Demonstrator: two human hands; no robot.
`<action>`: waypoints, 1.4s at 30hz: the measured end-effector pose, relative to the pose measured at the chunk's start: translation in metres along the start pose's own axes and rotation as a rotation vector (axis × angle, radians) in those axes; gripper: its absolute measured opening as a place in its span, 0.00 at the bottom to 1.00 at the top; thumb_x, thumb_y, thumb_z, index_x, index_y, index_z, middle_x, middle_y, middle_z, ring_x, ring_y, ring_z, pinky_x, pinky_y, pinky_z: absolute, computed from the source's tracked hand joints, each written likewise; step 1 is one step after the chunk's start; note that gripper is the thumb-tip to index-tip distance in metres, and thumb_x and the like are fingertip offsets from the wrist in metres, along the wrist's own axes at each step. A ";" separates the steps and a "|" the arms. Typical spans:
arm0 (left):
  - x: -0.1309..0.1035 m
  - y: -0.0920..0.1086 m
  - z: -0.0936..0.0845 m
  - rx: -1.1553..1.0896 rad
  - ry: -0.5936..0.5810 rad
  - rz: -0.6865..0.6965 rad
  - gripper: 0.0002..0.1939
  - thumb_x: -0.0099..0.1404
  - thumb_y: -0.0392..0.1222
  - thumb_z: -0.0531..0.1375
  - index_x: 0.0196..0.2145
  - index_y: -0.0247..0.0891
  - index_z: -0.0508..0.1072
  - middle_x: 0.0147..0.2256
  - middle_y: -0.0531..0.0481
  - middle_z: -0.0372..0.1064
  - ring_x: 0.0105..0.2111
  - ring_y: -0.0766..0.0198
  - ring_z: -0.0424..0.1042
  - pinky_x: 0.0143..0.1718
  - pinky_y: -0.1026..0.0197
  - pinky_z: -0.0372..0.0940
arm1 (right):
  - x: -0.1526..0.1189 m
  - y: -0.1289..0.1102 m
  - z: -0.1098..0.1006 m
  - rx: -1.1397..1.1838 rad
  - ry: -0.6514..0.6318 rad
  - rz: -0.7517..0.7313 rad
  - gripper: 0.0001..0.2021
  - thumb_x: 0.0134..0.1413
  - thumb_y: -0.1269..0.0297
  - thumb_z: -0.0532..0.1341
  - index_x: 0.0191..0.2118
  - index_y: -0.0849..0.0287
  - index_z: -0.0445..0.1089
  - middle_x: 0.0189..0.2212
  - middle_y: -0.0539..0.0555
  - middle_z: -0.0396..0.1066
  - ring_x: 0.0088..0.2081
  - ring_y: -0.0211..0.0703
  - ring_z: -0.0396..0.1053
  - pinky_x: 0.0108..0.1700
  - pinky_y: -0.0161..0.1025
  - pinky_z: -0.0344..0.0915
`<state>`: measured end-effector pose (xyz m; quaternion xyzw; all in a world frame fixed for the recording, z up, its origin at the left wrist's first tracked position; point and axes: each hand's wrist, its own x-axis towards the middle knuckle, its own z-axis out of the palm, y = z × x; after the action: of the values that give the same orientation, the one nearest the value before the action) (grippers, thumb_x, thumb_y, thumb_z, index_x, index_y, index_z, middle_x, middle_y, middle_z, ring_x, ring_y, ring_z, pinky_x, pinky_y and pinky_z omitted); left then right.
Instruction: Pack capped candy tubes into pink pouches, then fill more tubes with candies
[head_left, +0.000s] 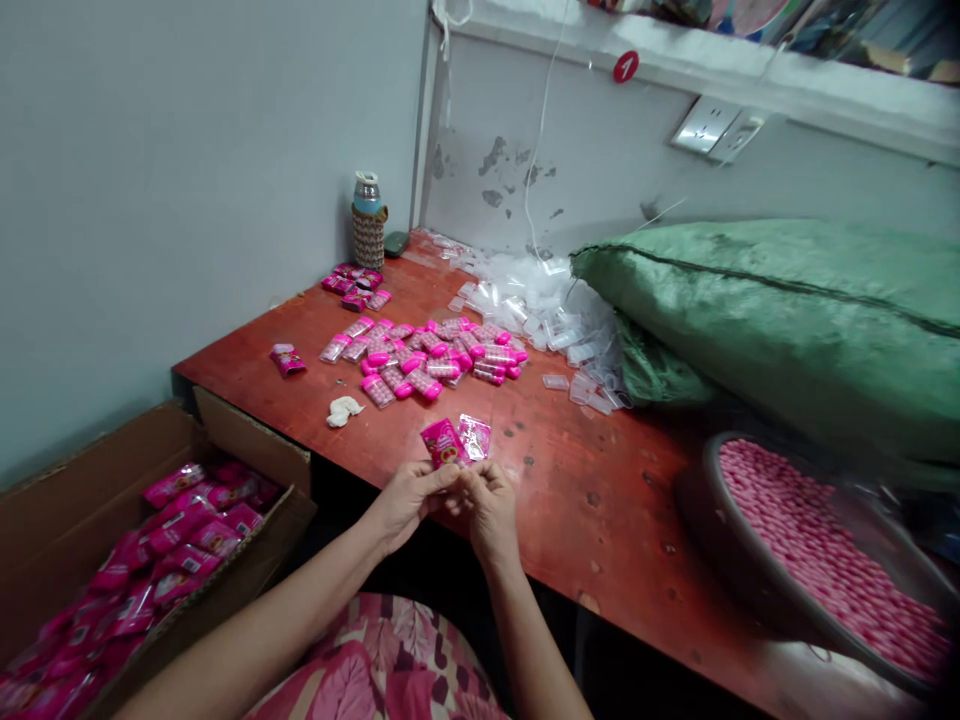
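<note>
Over the front edge of the red table [555, 500], my two hands meet with fingertips pinched together. My left hand [412, 500] is closed on a pink packet [442, 442], which stands up above the fingers. Close to it, my right hand [491, 510] is closed at the base of a pink and silver wrapper [475, 437]. Whether the packet and wrapper are joined is hidden by the fingers. Beyond the hands lies a pile of small clear boxes with pink caps [424, 355], filled with pink beads or candies.
At lower left, a cardboard box [251, 435] holds pink packets. Clear empty cases [525, 300] lie heaped at the back beside a green sack [772, 310]. A basin of pink pieces [825, 560] stands right. A bottle [367, 225] and white crumpled scrap [344, 410] are left.
</note>
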<state>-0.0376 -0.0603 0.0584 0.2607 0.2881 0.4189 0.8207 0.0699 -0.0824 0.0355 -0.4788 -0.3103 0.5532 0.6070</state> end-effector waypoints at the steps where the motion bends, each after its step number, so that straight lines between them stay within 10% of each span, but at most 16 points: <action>1: -0.007 0.006 -0.005 -0.023 0.045 0.057 0.10 0.51 0.41 0.63 0.27 0.28 0.73 0.25 0.45 0.70 0.25 0.65 0.69 0.30 0.63 0.65 | 0.001 -0.002 0.002 -0.007 -0.051 0.016 0.11 0.45 0.60 0.62 0.27 0.59 0.60 0.17 0.46 0.68 0.15 0.33 0.65 0.17 0.28 0.60; 8: -0.025 0.035 -0.043 0.090 0.485 0.587 0.29 0.56 0.59 0.52 0.48 0.35 0.66 0.41 0.40 0.71 0.41 0.54 0.69 0.46 0.49 0.60 | 0.008 -0.011 -0.023 -0.092 0.027 -0.006 0.11 0.49 0.56 0.58 0.28 0.60 0.62 0.20 0.47 0.69 0.18 0.33 0.66 0.20 0.29 0.61; 14: 0.053 -0.004 -0.028 1.359 0.163 0.596 0.21 0.58 0.47 0.55 0.48 0.38 0.66 0.53 0.42 0.59 0.54 0.54 0.55 0.55 0.49 0.46 | 0.007 -0.008 -0.044 -0.143 0.061 -0.013 0.12 0.49 0.55 0.58 0.27 0.60 0.61 0.21 0.49 0.69 0.19 0.33 0.65 0.20 0.29 0.60; 20: 0.088 -0.030 -0.023 1.811 0.117 0.648 0.13 0.61 0.43 0.52 0.42 0.41 0.70 0.53 0.44 0.59 0.56 0.52 0.51 0.54 0.44 0.44 | 0.005 -0.009 -0.049 -0.222 0.070 0.014 0.13 0.49 0.54 0.57 0.29 0.61 0.62 0.20 0.50 0.69 0.19 0.34 0.66 0.20 0.30 0.61; 29: 0.070 -0.029 -0.019 1.377 0.035 0.754 0.14 0.60 0.38 0.54 0.44 0.45 0.70 0.51 0.48 0.63 0.55 0.57 0.53 0.55 0.48 0.46 | 0.046 -0.011 -0.051 -0.263 0.166 -0.199 0.15 0.44 0.61 0.61 0.40 0.57 0.62 0.30 0.50 0.70 0.32 0.38 0.69 0.36 0.36 0.65; 36: 0.052 -0.016 -0.012 0.510 0.125 0.159 0.16 0.50 0.48 0.61 0.32 0.33 0.75 0.32 0.44 0.73 0.33 0.58 0.71 0.36 0.59 0.66 | 0.055 -0.019 -0.046 -0.291 -0.048 -0.049 0.18 0.40 0.62 0.63 0.40 0.58 0.61 0.20 0.44 0.66 0.20 0.33 0.63 0.24 0.30 0.59; 42: 0.048 -0.004 -0.022 0.278 0.250 0.003 0.13 0.43 0.45 0.66 0.20 0.30 0.73 0.20 0.49 0.70 0.21 0.68 0.69 0.26 0.65 0.66 | 0.103 -0.041 -0.039 -0.988 0.020 -0.154 0.16 0.48 0.53 0.54 0.35 0.61 0.67 0.25 0.53 0.71 0.25 0.39 0.68 0.28 0.35 0.63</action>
<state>-0.0272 -0.0184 0.0281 0.3181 0.4425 0.4055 0.7339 0.1403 0.0115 0.0440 -0.6901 -0.5640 0.2889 0.3496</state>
